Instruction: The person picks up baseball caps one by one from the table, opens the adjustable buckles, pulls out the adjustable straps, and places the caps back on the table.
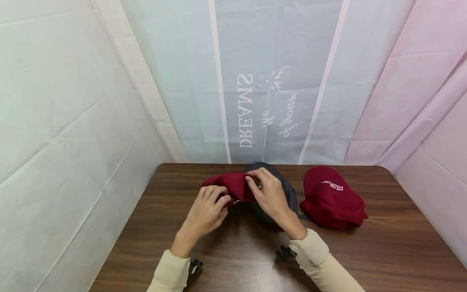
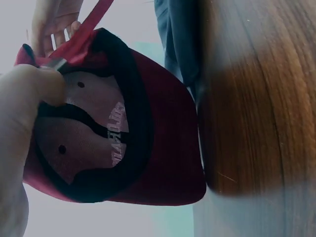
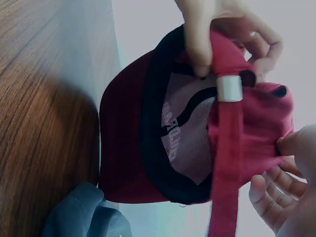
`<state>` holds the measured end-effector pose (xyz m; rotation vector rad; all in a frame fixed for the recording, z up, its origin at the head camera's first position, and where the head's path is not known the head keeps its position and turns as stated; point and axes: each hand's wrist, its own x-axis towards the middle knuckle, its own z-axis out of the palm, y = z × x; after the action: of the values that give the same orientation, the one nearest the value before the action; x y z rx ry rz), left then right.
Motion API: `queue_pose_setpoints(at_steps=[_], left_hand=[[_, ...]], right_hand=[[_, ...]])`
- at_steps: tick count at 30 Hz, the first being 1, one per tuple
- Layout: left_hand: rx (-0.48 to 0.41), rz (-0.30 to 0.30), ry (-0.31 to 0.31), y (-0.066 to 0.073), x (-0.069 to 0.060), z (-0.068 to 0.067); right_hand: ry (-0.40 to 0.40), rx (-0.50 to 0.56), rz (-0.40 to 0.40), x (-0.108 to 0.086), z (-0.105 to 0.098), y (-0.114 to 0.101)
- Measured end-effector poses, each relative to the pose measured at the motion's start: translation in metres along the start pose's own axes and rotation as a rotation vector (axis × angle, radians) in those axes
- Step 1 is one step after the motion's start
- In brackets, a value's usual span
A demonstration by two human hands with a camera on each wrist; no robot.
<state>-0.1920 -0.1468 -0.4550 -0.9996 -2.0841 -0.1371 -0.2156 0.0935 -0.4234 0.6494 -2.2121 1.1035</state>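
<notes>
Fingers curled, our left hand (image 1: 205, 207) and right hand (image 1: 269, 193) pinch a maroon cloth baseball cap (image 1: 229, 181), probably light, floppy; we'd grip its stiffer brim (image 2: 173, 133).

Long, pale cream sleeves cover both forearms: the left sleeve (image 1: 162, 280) shows in a short stretch at the near edge, the right sleeve (image 1: 335, 271) in a longer, smoother one. Each ends in a thick, rounded cuff, leaving wrist, left hand (image 1: 208, 207) and right hand (image 1: 268, 192) bare down to the fingers. A small grey mark, too small to make out, sits below the right cuff (image 1: 310, 246). Beside each wrist is a compact black device, the left device (image 1: 195, 267) bearing a pale patch, the right device (image 1: 285, 252) blocky and dark.
</notes>
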Motion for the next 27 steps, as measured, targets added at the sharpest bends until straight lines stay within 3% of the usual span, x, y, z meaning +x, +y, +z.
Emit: queue_pose_setpoints(at_steps=[8, 13, 20, 27], left_hand=[[-0.123, 0.001, 0.168, -0.002, 0.011, 0.000], [-0.157, -0.014, 0.256, -0.002, 0.017, 0.001], [-0.202, -0.062, 0.320, -0.004, 0.023, 0.002], [-0.237, -0.099, 0.365, -0.007, 0.028, -0.002]], right_hand=[[0.028, 0.048, -0.021, -0.002, -0.006, 0.005], [0.010, 0.046, -0.091, -0.004, -0.008, 0.007], [-0.049, 0.020, -0.209, -0.011, -0.009, 0.005], [-0.061, -0.119, -0.288, -0.013, -0.002, 0.002]])
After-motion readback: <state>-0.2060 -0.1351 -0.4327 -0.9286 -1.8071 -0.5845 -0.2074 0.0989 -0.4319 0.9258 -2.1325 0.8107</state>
